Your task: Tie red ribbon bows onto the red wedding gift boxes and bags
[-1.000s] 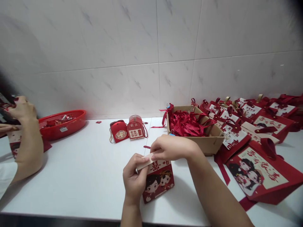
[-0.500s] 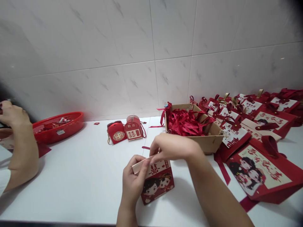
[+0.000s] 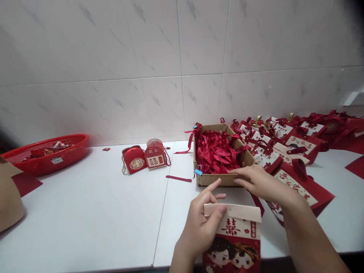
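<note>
1 L hand (image 3: 202, 222) thumb-front on box (image 3: 242, 242); R hand (image 3: 261, 185) palm-down

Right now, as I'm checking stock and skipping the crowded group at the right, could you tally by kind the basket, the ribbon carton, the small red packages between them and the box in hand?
Red basket: 1
Ribbon carton: 1
Small red packages: 2
Printed box in the left hand: 1
Total: 5

Open tabletop (image 3: 113, 220) left of the left grip (image 3: 203, 222), passable. Ribbon strip (image 3: 178, 178) lies flat ahead-left; cardboard box (image 3: 218, 180) blocks directly ahead. Held gift box (image 3: 241, 227) fills that grip's right. Red gift bags (image 3: 304, 144) crowd beyond and right of right grip (image 3: 256, 180).
</note>
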The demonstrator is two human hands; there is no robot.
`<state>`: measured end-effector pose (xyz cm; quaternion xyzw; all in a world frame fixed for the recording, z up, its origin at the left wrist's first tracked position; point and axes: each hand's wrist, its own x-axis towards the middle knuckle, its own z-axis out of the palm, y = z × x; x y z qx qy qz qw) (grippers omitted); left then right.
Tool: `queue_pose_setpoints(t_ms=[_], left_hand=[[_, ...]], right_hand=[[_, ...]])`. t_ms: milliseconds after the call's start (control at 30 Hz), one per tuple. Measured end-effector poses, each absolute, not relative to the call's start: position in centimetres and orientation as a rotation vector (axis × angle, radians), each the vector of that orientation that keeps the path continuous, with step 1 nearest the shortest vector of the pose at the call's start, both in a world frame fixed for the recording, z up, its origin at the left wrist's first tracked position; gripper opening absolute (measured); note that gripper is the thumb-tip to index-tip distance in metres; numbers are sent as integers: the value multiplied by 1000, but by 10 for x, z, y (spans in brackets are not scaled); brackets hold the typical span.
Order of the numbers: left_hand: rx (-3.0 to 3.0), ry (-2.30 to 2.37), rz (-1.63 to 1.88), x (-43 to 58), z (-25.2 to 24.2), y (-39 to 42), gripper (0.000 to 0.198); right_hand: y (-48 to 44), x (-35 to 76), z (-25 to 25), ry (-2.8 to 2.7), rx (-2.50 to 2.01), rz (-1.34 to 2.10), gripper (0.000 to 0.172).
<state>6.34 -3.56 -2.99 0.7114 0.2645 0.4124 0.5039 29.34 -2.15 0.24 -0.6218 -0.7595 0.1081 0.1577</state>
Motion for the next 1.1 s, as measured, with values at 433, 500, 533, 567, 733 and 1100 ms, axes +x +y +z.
queue_pose_setpoints(t_ms=[433,500,533,567,733,1100], left_hand=[[1869,848,723,63,-12,-50,24],[1858,869,697,61,-13,-51,24],[1853,875,691,60,-14,-52,24],[1846,876,691,60,-14,-52,23],[1804,855,736,62,-16,-54,23],[1820,862,751,60,-17,-57,25]], right_hand=[[-64,272,-27,-2194,-1816,220,35],[-69,275,-25,-2254,-1806,276,35],[-71,277,-20,-2276,-1804,321,36],[-71,280,-13,-2291,-1806,380,39],[-51,288,41,-2408,-1678,765,42],[57,225,9,-2610,-2168,-82,92]])
